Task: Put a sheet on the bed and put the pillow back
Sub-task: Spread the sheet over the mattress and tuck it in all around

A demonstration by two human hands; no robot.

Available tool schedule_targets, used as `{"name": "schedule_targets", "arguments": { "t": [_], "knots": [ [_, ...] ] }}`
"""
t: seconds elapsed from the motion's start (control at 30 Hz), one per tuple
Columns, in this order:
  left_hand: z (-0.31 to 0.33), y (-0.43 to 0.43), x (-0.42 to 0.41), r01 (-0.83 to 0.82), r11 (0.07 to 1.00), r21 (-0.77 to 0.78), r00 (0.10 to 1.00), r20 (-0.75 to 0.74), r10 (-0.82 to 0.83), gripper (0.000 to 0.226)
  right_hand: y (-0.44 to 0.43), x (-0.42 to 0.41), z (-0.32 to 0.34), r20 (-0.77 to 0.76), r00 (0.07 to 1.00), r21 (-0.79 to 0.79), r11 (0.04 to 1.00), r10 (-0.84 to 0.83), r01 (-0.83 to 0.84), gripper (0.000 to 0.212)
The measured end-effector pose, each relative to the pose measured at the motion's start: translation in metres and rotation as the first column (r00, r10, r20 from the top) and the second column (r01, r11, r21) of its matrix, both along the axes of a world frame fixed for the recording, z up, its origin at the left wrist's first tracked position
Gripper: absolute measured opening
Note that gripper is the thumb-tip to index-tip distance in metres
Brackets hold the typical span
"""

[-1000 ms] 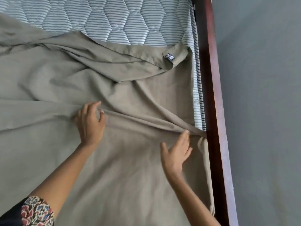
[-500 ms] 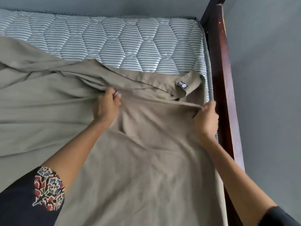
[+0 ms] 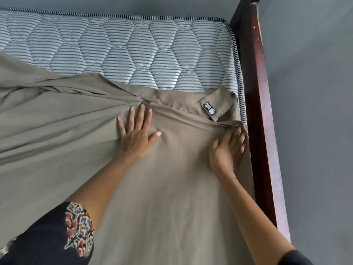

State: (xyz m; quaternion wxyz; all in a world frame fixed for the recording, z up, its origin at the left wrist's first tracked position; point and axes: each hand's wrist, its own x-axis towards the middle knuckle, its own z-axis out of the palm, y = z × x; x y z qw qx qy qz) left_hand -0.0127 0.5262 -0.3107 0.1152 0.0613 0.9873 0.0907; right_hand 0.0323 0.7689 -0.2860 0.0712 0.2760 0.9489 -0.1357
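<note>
- The sheet [image 3: 162,188] lies over the near part of the mattress [image 3: 133,44], bunched in folds at the left; the far striped strip shows uncovered
- Its corner, with a dark label [image 3: 210,110], is folded back near the wooden bed frame [image 3: 257,111]
- The left grip [image 3: 136,134] lies flat on the sheet, wide, fingers spread, at the gathered folds
- The right grip [image 3: 228,148], blurred, rests wide on the sheet beside the frame, fingertips touching a fold just below the label

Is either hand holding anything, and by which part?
Left hand presses flat on the olive-brown fabric sheet, holding nothing. Right hand touches a fold at its edge; grip unclear.
</note>
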Motion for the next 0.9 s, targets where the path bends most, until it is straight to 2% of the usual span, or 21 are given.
{"name": "schedule_targets", "arguments": {
  "t": [0.07,0.1,0.13,0.2,0.23,0.27,0.33,0.37,0.4,0.43,0.47,0.53,0.6,0.67,0.7,0.73,0.77,0.8,0.83,0.9],
  "knots": [
    [-0.008,0.001,-0.002,-0.010,0.999,-0.043,0.999,0.035,0.012,0.090,-0.009,-0.015,0.017,-0.009,0.999,-0.158,0.987,-0.041,0.039,0.059],
    [-0.011,0.001,-0.002,-0.009,0.999,-0.051,0.999,0.035,0.011,0.091,-0.014,-0.023,0.027,-0.073,0.997,-0.196,0.980,-0.039,0.024,0.054],
    [-0.013,0.002,-0.002,-0.006,0.998,-0.056,1.000,0.026,0.007,0.090,-0.017,-0.032,0.036,-0.170,0.985,-0.157,0.987,-0.011,-0.017,0.046],
    [-0.016,0.003,0.001,-0.004,0.997,-0.072,1.000,-0.018,0.003,0.089,-0.025,-0.053,0.049,-0.306,0.945,0.034,0.993,0.117,-0.112,0.039],
    [-0.018,0.003,0.002,-0.009,0.996,-0.085,0.999,-0.046,0.005,0.087,-0.028,-0.068,0.054,-0.287,0.938,0.078,0.980,0.196,-0.181,0.045],
    [-0.019,0.004,0.003,-0.014,0.995,-0.095,0.998,-0.062,0.008,0.085,-0.029,-0.083,0.055,-0.183,0.947,0.048,0.964,0.264,-0.260,0.055],
    [-0.019,0.007,0.005,-0.026,0.993,-0.112,0.996,-0.087,0.017,0.083,-0.026,-0.112,0.054,0.119,0.917,-0.069,0.925,0.380,-0.374,0.061],
    [-0.019,0.009,0.005,-0.037,0.993,-0.115,0.995,-0.095,0.026,0.083,-0.023,-0.126,0.053,0.213,0.880,-0.107,0.905,0.425,-0.411,0.050],
    [-0.018,0.010,0.007,-0.047,0.992,-0.120,0.994,-0.100,0.036,0.082,-0.022,-0.140,0.052,0.214,0.876,-0.122,0.902,0.432,-0.415,0.032],
    [-0.017,0.011,0.007,-0.058,0.990,-0.126,0.992,-0.118,0.043,0.080,-0.022,-0.156,0.053,0.168,0.903,-0.140,0.916,0.395,-0.375,0.013],
    [-0.016,0.011,0.008,-0.054,0.990,-0.130,0.989,-0.141,0.036,0.077,-0.022,-0.173,0.058,0.110,0.940,-0.202,0.934,0.322,-0.296,0.007],
    [-0.020,0.012,0.018,-0.002,0.992,-0.125,0.978,-0.207,-0.024,0.067,-0.021,-0.206,0.072,-0.044,0.994,-0.399,0.910,0.102,-0.111,0.019],
    [-0.023,0.011,0.022,0.047,0.993,-0.109,0.963,-0.259,-0.074,0.063,-0.021,-0.247,0.096,-0.225,0.965,-0.500,0.866,-0.135,0.004,0.023],
    [-0.024,0.009,0.019,0.050,0.994,-0.097,0.958,-0.277,-0.075,0.062,-0.016,-0.293,0.122,-0.357,0.903,-0.560,0.828,-0.238,-0.003,0.018],
    [-0.024,0.008,0.017,0.038,0.995,-0.090,0.958,-0.279,-0.062,0.062,-0.014,-0.311,0.133,-0.367,0.892,-0.673,0.737,-0.265,-0.058,0.031],
    [-0.024,0.008,0.016,0.027,0.997,-0.077,0.961,-0.274,-0.048,0.062,-0.013,-0.326,0.138,-0.360,0.889,-0.776,0.619,-0.283,-0.117,0.058],
    [-0.025,0.008,0.015,0.019,0.998,-0.065,0.963,-0.265,-0.036,0.062,-0.009,-0.337,0.137,-0.346,0.893,-0.819,0.558,-0.288,-0.137,0.078],
    [-0.026,0.008,0.015,0.013,0.998,-0.055,0.966,-0.257,-0.027,0.062,-0.007,-0.340,0.134,-0.338,0.914,-0.778,0.613,-0.225,-0.137,0.088],
    [-0.028,0.008,0.015,0.009,0.999,-0.045,0.968,-0.251,-0.020,0.063,-0.009,-0.335,0.129,-0.310,0.947,-0.689,0.706,-0.086,-0.162,0.088],
    [-0.034,0.007,0.014,0.003,1.000,-0.029,0.967,-0.255,-0.010,0.066,-0.013,-0.320,0.106,-0.243,0.959,-0.432,0.868,0.147,-0.243,0.078]
  ]
}}
